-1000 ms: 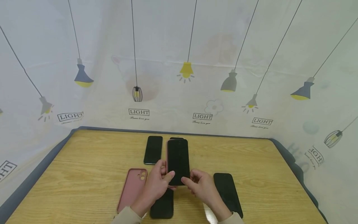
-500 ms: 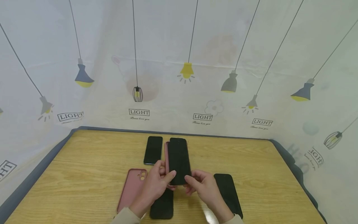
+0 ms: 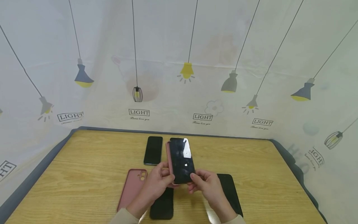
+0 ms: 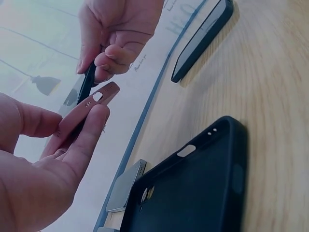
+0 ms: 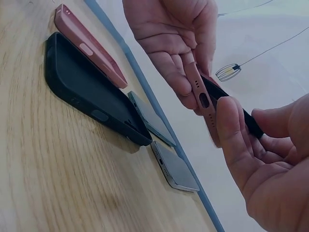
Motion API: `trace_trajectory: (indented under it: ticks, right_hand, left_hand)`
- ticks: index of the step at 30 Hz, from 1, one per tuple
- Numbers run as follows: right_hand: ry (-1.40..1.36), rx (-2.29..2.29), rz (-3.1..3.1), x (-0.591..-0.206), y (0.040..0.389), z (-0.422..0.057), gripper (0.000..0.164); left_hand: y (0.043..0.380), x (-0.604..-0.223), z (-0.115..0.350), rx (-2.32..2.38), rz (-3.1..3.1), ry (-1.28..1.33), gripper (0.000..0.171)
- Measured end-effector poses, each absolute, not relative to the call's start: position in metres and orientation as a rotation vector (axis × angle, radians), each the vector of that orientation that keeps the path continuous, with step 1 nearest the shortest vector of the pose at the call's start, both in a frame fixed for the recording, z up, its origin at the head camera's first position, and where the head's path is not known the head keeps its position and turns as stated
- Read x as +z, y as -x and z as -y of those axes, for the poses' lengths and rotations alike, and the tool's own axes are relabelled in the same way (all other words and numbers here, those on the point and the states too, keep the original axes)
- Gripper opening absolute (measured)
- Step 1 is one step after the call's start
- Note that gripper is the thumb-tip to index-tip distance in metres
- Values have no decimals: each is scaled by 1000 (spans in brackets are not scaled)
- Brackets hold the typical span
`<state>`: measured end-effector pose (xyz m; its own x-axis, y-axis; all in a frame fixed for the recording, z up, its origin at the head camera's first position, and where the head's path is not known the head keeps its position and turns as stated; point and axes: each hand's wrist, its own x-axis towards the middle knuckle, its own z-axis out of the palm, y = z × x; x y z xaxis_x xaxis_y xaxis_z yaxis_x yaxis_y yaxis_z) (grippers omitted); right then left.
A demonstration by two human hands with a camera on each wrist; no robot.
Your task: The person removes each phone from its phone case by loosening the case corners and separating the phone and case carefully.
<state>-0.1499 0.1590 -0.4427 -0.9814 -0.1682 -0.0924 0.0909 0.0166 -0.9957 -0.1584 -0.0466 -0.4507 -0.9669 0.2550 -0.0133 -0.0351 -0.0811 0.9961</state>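
Note:
Over the middle of the table, my left hand (image 3: 156, 182) grips a pink phone case (image 3: 169, 155) by its left side, thumb in front. My right hand (image 3: 208, 188) pinches the lower right corner of a black-screened phone (image 3: 180, 165), which lies tilted over the case and sticks out past it to the right. In the right wrist view the case's bottom edge (image 5: 205, 99), with its port opening, stands apart from the phone's dark edge (image 5: 253, 125). The left wrist view shows the same gap beside the left fingers (image 4: 89, 133).
A second pink case (image 3: 131, 189) and a hollow black case (image 3: 162, 205) lie near the front left. Behind the hands are a phone (image 3: 153, 150) and another, mostly hidden phone (image 3: 174, 138). A dark phone in a case (image 3: 230, 193) lies by my right forearm.
The phone has shifted right from over the pink case and tipped, so a bright reflection now shows on its screen. My right hand has moved slightly right with it.

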Motion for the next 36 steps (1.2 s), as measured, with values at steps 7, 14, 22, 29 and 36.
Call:
trace_trajectory:
  ticks: [7, 14, 22, 29, 36]
  right_hand:
    - [57, -2079, -2123, -440, 152, -165, 23]
    - [11, -2094, -2141, -436, 154, -170, 22]
    - [-46, -2033, -2203, -429, 159, -180, 22]
    - [-38, -2058, -2205, -426, 164, -189, 24]
    - [-5, -2130, -2186, -427, 171, -194, 21]
  left_hand:
    - [158, -451, 46, 2203, -1933, -204, 41]
    - [157, -450, 47, 2188, -1946, -225, 40]
    - [157, -450, 50, 2157, -1954, -248, 42]
    - [156, -450, 52, 2110, -1957, -210, 41]
    - [155, -449, 52, 2103, -1941, -219, 41]
